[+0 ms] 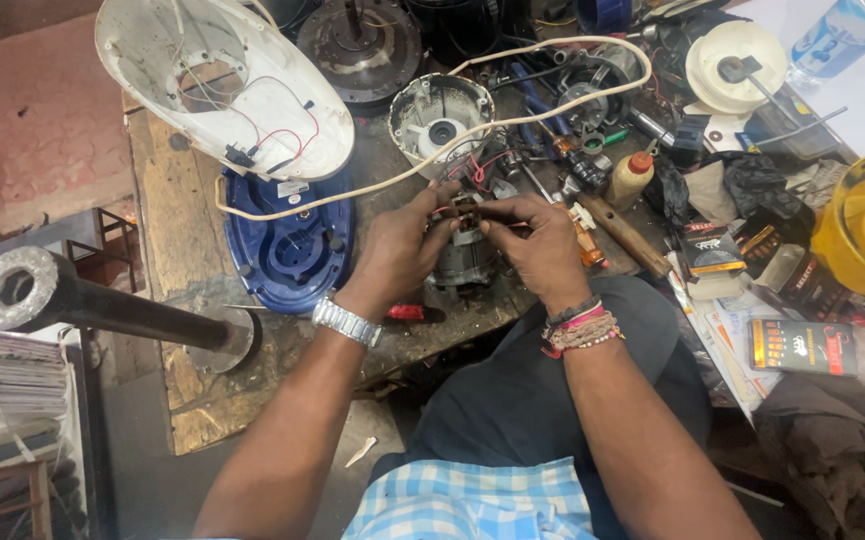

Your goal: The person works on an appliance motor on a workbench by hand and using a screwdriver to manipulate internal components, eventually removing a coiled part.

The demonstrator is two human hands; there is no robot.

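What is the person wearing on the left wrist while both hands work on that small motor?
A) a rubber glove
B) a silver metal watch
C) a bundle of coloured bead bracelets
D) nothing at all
B: a silver metal watch sits on the wrist of the left hand, while the coloured bracelets are on the wrist of the right hand; both hands grip the motor.

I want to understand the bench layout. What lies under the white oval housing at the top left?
Under the white oval housing lies a blue plastic base on the wooden bench; a cream cable crosses it. The housing covers the base's upper part, so that part cannot be seen.
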